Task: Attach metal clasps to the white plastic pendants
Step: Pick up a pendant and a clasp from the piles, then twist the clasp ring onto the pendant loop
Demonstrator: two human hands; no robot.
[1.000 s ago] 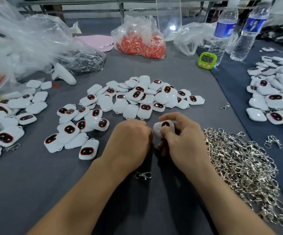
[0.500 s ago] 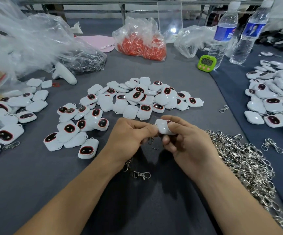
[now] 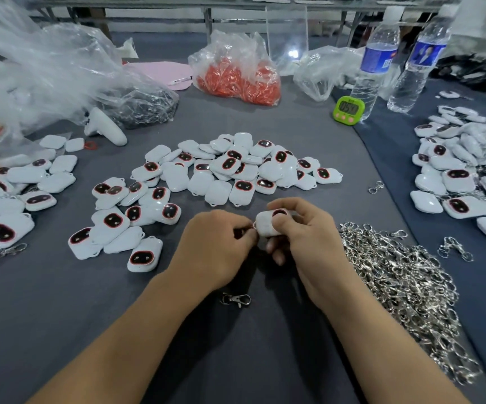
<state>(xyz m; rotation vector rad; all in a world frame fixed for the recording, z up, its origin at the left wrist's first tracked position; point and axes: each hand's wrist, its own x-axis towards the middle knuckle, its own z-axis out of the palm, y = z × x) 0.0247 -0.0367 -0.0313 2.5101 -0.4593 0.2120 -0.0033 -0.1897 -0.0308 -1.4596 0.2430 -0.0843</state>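
Note:
My right hand (image 3: 309, 246) grips a white plastic pendant (image 3: 266, 224) with a dark red-rimmed face, just above the grey table. My left hand (image 3: 215, 246) pinches at the pendant's left edge, where a sliver of a metal clasp (image 3: 249, 228) shows; most of that clasp is hidden under the fingers. One loose clasp (image 3: 236, 299) lies on the table below my left wrist. A heap of clasps (image 3: 405, 287) is to the right of my right hand. A pile of loose pendants (image 3: 236, 170) lies beyond both hands.
More pendants lie at the left (image 3: 2, 199) and on the blue cloth at the right (image 3: 463, 170). At the back are a bag of orange parts (image 3: 236, 80), a green timer (image 3: 348, 109), two water bottles (image 3: 376, 62) and crumpled plastic bags (image 3: 61, 77).
My hands have come together again; the clasp that hung between them half a second ago is now tucked under my left fingers at the pendant's edge.

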